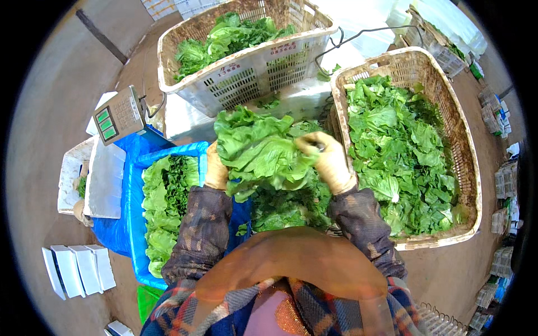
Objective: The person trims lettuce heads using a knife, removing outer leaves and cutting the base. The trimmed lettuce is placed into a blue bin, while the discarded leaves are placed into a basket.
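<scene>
Both hands wear pale gloves. My left hand grips the left side of a leafy green lettuce head, its fingers partly hidden by the leaves. At the right edge of the same head, my right hand has its fingers curled against a leaf, and a small dark metallic object shows between them. Below the held head lie loose green leaves. To the left, a blue-lined container holds lettuce heads in rows. On the right stands a dirty white plastic crate filled with loose leaves.
Another slatted crate with greens stands ahead. A digital scale display stands at the left, beside a white foam box. A bent metal bar spans between the crates. White foam pieces stand on the floor at lower left.
</scene>
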`<control>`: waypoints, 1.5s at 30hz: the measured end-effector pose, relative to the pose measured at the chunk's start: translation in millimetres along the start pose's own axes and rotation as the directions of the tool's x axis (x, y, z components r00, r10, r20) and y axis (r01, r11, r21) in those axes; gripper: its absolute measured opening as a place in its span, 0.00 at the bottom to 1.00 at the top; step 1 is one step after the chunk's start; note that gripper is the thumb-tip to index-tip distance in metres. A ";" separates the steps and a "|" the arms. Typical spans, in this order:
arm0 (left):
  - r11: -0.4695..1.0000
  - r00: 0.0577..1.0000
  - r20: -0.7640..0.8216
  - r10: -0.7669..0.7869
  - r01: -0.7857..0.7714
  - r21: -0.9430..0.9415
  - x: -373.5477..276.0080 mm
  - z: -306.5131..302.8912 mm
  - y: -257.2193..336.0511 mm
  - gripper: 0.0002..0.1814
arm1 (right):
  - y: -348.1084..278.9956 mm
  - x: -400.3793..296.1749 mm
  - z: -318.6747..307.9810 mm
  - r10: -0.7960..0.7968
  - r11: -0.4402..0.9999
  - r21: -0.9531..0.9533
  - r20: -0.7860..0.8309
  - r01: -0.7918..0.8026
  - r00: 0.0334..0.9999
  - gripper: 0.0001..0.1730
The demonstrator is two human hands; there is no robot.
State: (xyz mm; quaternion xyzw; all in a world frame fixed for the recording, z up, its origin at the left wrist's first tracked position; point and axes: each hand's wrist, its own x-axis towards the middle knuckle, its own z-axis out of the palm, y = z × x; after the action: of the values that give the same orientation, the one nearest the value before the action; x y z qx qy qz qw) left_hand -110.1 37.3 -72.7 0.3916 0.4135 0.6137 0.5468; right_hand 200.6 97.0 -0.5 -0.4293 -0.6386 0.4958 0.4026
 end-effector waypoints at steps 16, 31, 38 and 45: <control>0.822 0.957 0.248 0.154 -0.263 0.505 -12.7 100.2 4.3 0.41 | -10.4 -22.4 -32.1 0.306 0.660 0.722 -0.001 -0.211 0.952 0.38; 0.970 0.688 -0.719 0.100 -0.228 -0.083 -224.9 71.0 37.6 0.57 | -72.2 -49.6 183.4 0.076 0.955 0.083 0.861 -0.285 0.503 0.43; 0.794 -0.069 -0.958 0.278 0.578 0.189 -408.0 -13.4 113.6 0.40 | -24.2 -115.8 417.4 -0.077 0.962 -0.057 0.881 0.266 0.467 0.36; 0.537 -0.063 -0.995 0.077 0.844 -0.012 -385.4 -184.6 -13.9 0.51 | 56.3 -118.9 475.3 -0.068 0.932 -0.127 0.859 0.339 0.508 0.30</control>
State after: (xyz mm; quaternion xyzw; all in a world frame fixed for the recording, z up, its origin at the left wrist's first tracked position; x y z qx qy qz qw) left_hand -240.8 -360.0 -161.6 -0.1126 0.9435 0.2903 0.1133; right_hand -201.2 -144.5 -153.6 -0.1099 -0.8619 0.4937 0.0359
